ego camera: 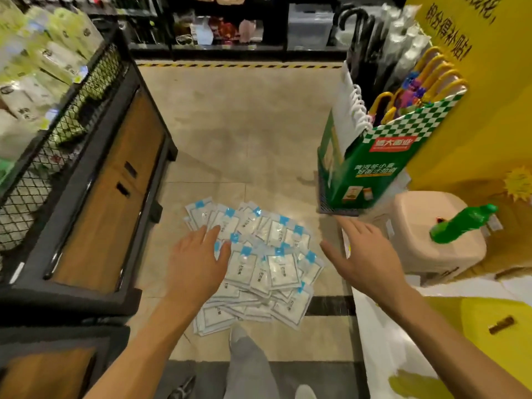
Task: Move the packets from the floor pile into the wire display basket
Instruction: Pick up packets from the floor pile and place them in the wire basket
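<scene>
The fingers (214, 236) of the left hand (195, 266) were straight and slightly spread, reaching down over the left edge of the pile of packets (259, 263), holding nothing; whether the tips touched the top packets could not be told. The right hand (365, 254) hung just right of the pile, palm down, its fingers straight and relaxed with the thumb stretched toward the packets, also holding nothing. The packets, white with blue tabs at the top, lay overlapping in a loose heap on the tiled floor (247, 125), between the two hands and just ahead of a grey trouser leg (250, 361). To the left stood a dark-framed display stand with wood-coloured panels (115, 197), and on top of it the wire display basket (66, 122), already holding green and white packages behind its black mesh. To the right of the pile stood a green-and-white chequered carton (374, 168) with umbrellas (431, 79) sticking out of it, and nearer, a pale plastic stool (426, 226) with a green bottle (460, 223) lying on it. Yellow signage (489, 82) rose behind the stool.
</scene>
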